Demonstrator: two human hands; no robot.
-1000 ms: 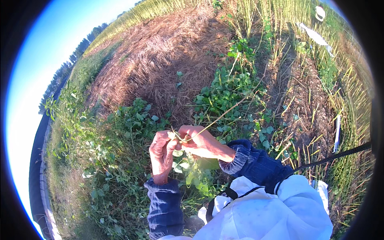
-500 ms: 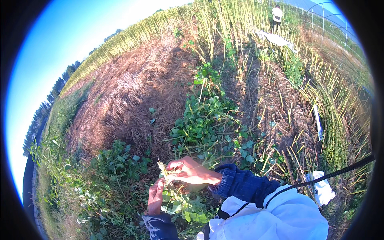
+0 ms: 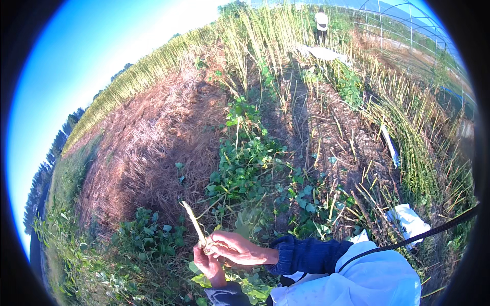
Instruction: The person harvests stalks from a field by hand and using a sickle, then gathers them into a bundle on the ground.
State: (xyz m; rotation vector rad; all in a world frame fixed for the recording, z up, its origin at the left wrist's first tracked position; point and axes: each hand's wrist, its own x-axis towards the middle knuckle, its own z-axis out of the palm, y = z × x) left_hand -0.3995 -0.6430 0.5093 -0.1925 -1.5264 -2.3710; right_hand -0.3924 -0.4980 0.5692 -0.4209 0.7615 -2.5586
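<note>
Tall yellow-green stalks (image 3: 265, 41) line the far side of a sunlit field in the head view, under blue sky (image 3: 97, 71), with dark trees (image 3: 48, 168) at the left; matted brown dry grass (image 3: 145, 153) spreads across the left middle, leafy green plants (image 3: 242, 163) run beside it, and cut stalks (image 3: 416, 158) lie along the right, near a white strip (image 3: 389, 145) and a white bag (image 3: 408, 224); far back, another person (image 3: 321, 21) stands just beyond a pale sheet (image 3: 324, 53), with a hoop frame (image 3: 408, 25) to the right.

Low in the same view, left of centre, the two hands meet at a pale stalk (image 3: 192, 219), which tilts up and leftward out of them, its lower end hidden among the fingers; the left hand (image 3: 208, 262) has its grip pinching that end from below, and the right hand (image 3: 240, 249), fingers curled, has its grip closed on it from the right; broad green leaves (image 3: 252, 288) show beneath them; dark blue sleeves (image 3: 309, 255) cover both forearms.
</note>
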